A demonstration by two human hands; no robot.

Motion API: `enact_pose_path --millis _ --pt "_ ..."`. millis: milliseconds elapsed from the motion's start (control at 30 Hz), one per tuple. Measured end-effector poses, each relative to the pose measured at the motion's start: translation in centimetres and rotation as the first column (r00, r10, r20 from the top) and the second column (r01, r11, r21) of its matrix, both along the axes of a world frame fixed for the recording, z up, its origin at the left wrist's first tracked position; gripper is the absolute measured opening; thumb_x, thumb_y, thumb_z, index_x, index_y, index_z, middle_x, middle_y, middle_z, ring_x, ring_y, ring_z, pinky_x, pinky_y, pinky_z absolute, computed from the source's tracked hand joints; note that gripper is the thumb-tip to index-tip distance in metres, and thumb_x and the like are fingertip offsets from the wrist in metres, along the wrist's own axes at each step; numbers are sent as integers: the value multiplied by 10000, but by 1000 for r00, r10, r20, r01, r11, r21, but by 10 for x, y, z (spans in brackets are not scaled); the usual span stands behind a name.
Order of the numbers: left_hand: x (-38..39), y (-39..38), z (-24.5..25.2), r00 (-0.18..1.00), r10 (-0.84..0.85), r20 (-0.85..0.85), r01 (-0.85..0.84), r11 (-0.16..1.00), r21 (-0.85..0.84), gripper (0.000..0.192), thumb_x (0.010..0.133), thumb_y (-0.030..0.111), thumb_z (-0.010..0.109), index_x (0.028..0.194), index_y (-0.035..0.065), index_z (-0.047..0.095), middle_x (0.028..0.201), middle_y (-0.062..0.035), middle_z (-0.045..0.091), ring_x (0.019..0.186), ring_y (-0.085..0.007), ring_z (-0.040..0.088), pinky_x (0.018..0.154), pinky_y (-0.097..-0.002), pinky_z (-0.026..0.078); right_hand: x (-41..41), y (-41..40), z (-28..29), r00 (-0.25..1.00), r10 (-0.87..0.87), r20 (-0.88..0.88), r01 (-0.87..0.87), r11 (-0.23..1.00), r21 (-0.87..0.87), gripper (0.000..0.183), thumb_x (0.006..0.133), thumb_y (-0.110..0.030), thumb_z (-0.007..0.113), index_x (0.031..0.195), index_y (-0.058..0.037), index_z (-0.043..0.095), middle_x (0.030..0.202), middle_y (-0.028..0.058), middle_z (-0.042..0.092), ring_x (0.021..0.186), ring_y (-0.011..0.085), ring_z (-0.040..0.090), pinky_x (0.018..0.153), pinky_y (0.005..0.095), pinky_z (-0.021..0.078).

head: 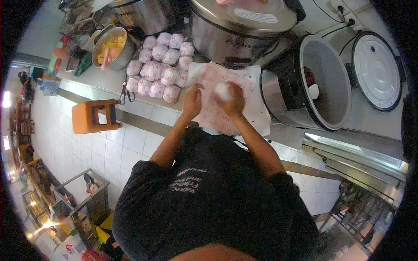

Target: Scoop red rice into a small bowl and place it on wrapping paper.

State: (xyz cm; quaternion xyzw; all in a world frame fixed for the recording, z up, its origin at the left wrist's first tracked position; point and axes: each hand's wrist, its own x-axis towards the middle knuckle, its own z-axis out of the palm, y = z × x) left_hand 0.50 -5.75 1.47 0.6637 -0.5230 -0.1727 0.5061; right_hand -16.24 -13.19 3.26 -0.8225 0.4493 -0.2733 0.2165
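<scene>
My right hand [233, 101] curls around a rounded white thing [222, 91] above a printed pink sheet of wrapping paper [212, 112]. Blur hides whether this is a ball of rice or a small bowl. White paper [257, 120] lies under the pink sheet on the counter. My left hand [192, 102] is at the left side of the sheets, its fingers bent; whether they pinch an edge is unclear. Left of it, several round paper-wrapped bundles [152, 70] sit close together, some stacked on others.
An open rice cooker [287, 98] with a white scoop [313, 91] inside stands right, its lid [377, 71] beyond. A closed rice cooker [225, 42] stands behind the paper. Scissors [125, 94] lie at the counter edge, near a metal pot [127, 49] of yellow food. An orange stool [86, 117] stands below.
</scene>
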Motion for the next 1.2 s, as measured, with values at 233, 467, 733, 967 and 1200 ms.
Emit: enact_pose_path --millis 233,467,733,967,1200 --pt "35 43 11 985 -168 -46 174 962 209 293 759 151 696 1012 87 562 769 -82 539 775 -236 556 710 -380 419 -13 -12 -36 973 221 -63 -228 959 -170 668 671 -441 762 1192 -87 539 1198 158 527 1094 344 484 928 458 396" --pt "37 65 -31 852 -441 282 344 878 333 198 710 269 750 666 90 676 878 -40 669 829 -271 610 788 -416 452 -225 59 -22 962 -264 -71 250 955 -161 699 686 -441 779 1174 -20 511 1160 187 534 1083 378 486 942 487 366" --pt "17 48 6 829 -477 292 406 872 274 502 866 288 574 1335 143 472 1249 -116 511 1159 -332 457 992 -458 361 -277 27 -78 277 -905 -322 620 425 -660 568 775 -352 705 1192 -15 517 1168 201 541 1102 396 476 923 486 393" --pt "27 52 -10 760 -493 425 383 867 320 664 778 381 685 1335 104 452 1363 -115 439 1253 -336 397 1042 -469 319 -120 65 -12 953 246 -180 -254 967 -23 426 726 -385 730 1021 -85 661 1015 82 626 1016 282 552 883 410 421" --pt "30 55 -7 752 -594 285 505 798 330 675 732 440 713 1274 96 505 1286 -132 513 1204 -351 454 1026 -472 344 -94 44 -33 888 417 -196 -365 896 254 298 788 -351 679 941 -97 707 1026 43 618 1044 245 522 896 393 411"
